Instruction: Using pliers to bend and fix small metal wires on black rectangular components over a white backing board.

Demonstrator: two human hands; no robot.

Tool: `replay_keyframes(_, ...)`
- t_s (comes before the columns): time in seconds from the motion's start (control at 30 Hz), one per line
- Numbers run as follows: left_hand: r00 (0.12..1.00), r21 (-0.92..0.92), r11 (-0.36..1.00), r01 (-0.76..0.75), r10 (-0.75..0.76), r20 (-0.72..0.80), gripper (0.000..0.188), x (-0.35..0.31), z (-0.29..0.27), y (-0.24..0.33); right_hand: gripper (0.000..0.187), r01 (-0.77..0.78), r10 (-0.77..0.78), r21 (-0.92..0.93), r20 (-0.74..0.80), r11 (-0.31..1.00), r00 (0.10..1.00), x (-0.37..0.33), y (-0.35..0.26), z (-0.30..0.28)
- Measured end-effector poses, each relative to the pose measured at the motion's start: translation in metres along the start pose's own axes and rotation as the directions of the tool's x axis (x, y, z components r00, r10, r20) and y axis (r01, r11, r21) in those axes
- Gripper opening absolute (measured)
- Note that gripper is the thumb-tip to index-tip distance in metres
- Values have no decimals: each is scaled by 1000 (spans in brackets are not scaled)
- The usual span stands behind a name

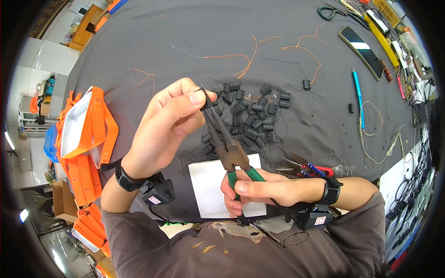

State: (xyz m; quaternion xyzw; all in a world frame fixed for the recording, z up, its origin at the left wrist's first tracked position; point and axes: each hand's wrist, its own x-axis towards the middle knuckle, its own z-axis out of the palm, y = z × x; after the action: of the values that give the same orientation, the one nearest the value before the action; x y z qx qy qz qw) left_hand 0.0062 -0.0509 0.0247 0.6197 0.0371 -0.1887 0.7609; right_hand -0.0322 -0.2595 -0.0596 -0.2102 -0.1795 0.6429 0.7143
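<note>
My right hand [264, 187] is wrapped round the green handles of long-nose pliers [232, 155]. The pliers point up and to the left, and their tips reach the fingertips of my left hand [171, 118]. Thumb and forefinger of that hand pinch a small black piece [207, 103], mostly hidden by the fingers and the plier tips. Just right of the jaws lies a loose pile of small black ribbed blocks [255, 116] with thin dark wires among them. A white pad [207, 194] lies beneath the pliers.
Orange strands of wire [250, 58] lie on the grey cloth [185, 28]. A phone [361, 52], a blue pen [358, 99] and a cord [371, 160] are at the right. Red-handled snips [320, 170] lie beyond my right wrist. Orange straps [85, 171] hang at the left.
</note>
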Motion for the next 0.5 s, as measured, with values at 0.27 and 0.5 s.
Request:
replay_keyframes(0.27,980,44,994,-104,109,-169,16,-4,-13,-2,64,-51,50,26,11,998,999,3,-10,1)
replay_keyframes(0.5,931,945,132,-300,255,260,5,-16,-51,40,83,-129,129,-11,33,992,991,5,-13,0)
